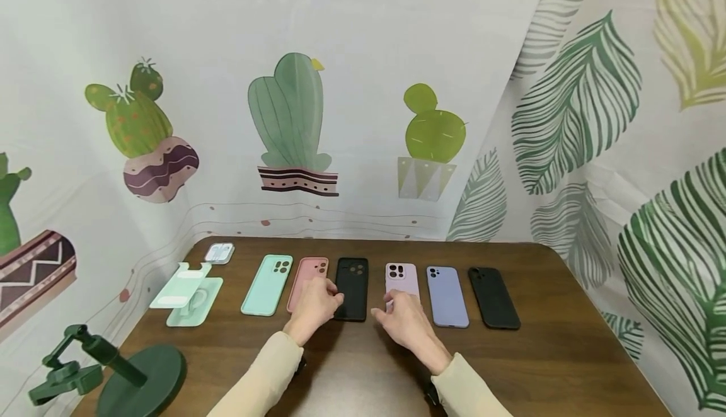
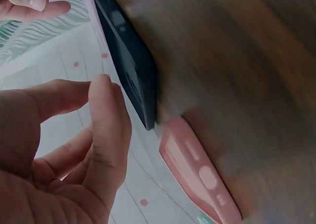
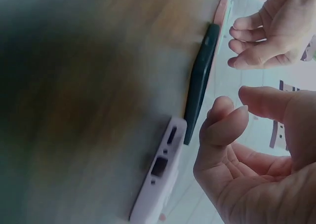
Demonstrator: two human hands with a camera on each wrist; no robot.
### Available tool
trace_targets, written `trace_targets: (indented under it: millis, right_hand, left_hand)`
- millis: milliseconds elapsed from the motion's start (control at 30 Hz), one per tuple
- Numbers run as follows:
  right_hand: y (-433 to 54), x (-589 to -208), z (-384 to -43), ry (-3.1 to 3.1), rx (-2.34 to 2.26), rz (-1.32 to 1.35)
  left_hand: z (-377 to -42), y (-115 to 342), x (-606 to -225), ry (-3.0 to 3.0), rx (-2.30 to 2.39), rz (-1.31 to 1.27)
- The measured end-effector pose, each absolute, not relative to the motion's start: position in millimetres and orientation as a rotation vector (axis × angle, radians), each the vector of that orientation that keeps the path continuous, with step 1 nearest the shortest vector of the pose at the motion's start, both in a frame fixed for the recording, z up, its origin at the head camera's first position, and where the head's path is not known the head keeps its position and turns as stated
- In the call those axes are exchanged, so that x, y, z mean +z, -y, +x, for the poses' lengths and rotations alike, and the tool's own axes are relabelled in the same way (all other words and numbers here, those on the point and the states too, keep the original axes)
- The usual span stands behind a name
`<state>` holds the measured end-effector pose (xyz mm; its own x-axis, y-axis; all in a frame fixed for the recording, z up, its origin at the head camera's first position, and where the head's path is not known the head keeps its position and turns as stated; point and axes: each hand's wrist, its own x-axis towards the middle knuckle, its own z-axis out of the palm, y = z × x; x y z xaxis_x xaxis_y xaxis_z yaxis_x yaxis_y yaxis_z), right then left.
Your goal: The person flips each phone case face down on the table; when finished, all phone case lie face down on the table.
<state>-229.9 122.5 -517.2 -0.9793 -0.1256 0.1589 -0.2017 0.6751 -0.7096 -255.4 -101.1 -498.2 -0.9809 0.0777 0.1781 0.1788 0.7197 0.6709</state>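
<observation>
Several phone cases lie in a row on the table, camera cut-outs toward the far edge. In the head view my left hand [image 1: 314,303] hovers over the near end of the pink case [image 1: 309,271], beside the black case [image 1: 353,294]. Its fingers are bent loosely and hold nothing; in the left wrist view the thumb and forefinger come close together. My right hand [image 1: 405,322] is over the lower part of the pale lilac case [image 1: 404,279]. The right wrist view shows a gap between its thumb and fingers, and the lilac case's edge [image 3: 158,179] with its port holes.
A mint case [image 1: 266,286] lies at the row's left end; a lavender-blue case [image 1: 448,297] and another black case [image 1: 495,298] lie at the right. Farther left are a mint folding stand [image 1: 195,303], a small white box [image 1: 219,253] and a dark green stand [image 1: 142,382]. A printed cloth hangs behind.
</observation>
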Motion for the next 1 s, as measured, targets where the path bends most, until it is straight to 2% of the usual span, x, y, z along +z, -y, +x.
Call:
trace_targets:
  millis: [133, 433, 667, 1000]
  right_hand:
    - [-112, -533, -240, 2.79, 1.204, 0.289]
    - [-85, -562, -263, 2.909, 0.975, 0.192]
    - [-75, -566, -274, 2.982, 0.969, 0.16]
    - [-74, -565, -279, 2.993, 0.87, 0.186]
  left_hand:
    - [-256, 101, -491, 2.822, -0.964, -0.145]
    - [-296, 114, -554, 2.947, -0.941, -0.087]
    - [-299, 110, -551, 3.091, -0.981, -0.007]
    - [-307, 112, -571, 2.938, -0.782, -0.199]
